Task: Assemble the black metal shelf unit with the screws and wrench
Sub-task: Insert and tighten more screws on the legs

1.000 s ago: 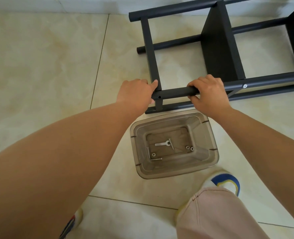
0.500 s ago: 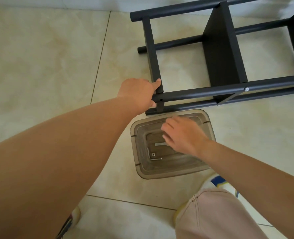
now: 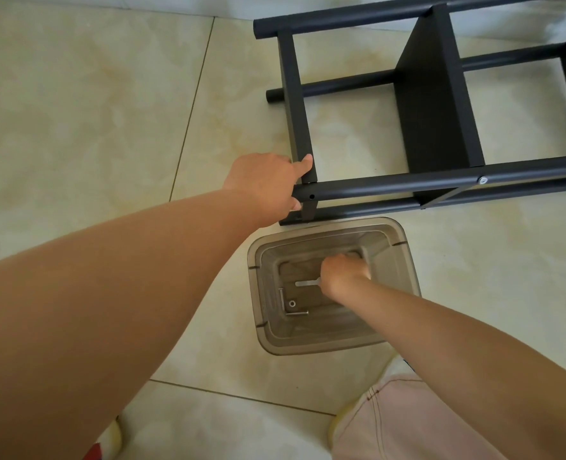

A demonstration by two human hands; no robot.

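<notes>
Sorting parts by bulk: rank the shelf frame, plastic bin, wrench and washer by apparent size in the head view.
1. shelf frame, cut off by the picture edge
2. plastic bin
3. wrench, partly hidden by the right hand
4. washer

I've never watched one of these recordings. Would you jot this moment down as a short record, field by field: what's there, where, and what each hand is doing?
Setting: tiled floor
Shelf unit: black metal frame lying on its side
Left hand: grips the frame's near corner, thumb on the upright bar
Open screw hole: on the tube beside that hand
Fitted screw: farther right on the same tube
Bin: clear plastic, just below the frame
Right hand: reaching down into the bin; what it grasps is hidden
Wrench: flat on the bin's bottom, partly under that hand
Loose screws: bin's bottom left
</notes>
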